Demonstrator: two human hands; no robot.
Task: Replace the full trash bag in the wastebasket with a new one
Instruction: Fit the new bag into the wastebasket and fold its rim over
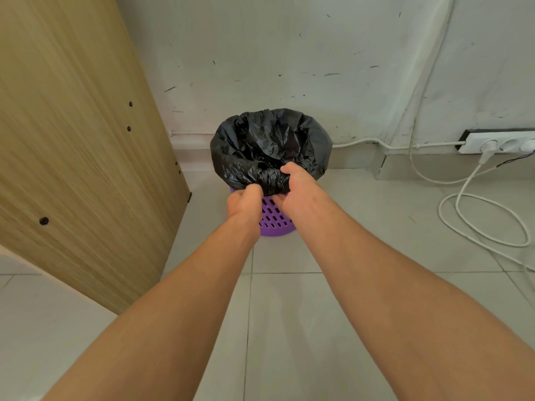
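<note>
Head view, near to far: both forearms reach forward over grey floor tiles (289, 328); left hand (244, 202) and right hand (298, 186) each pinch the near folded-over edge of the black trash bag (270, 146), probably to peel it off the rim; purple slotted wastebasket (275, 218) stands on the floor against the far wall; bag crinkled, glossy, mouth open.

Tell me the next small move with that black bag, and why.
Probably peel the near edge up and off the rim. Both the left hand and the right hand already pinch the black bag where it folds over the front of the purple wastebasket, while the rest of its cuff is wrapped round the rim.
</note>
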